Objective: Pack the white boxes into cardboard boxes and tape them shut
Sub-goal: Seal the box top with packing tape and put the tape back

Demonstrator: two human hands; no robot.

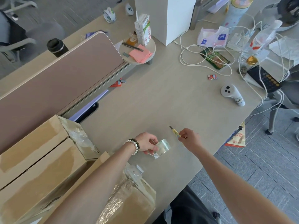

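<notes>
- The bench, pale wood-grain, fills the middle of the view; a pink divider panel stands along its left side.
- A large cardboard box sits at the lower left, its top flaps closed and covered with clear tape; a second cardboard box lies nearer the person, wrapped in wrinkled clear tape.
- A tall white box stands upright at the far edge of the bench, beside a milk carton on a small round shelf.
- White cables loop across the far right.
- The left hand, bracelets at the wrist, has its grip clenched around a roll of clear tape held just above the bench.
- The right hand pinches a yellow utility knife, blade pointing away, just beside the roll.
</notes>
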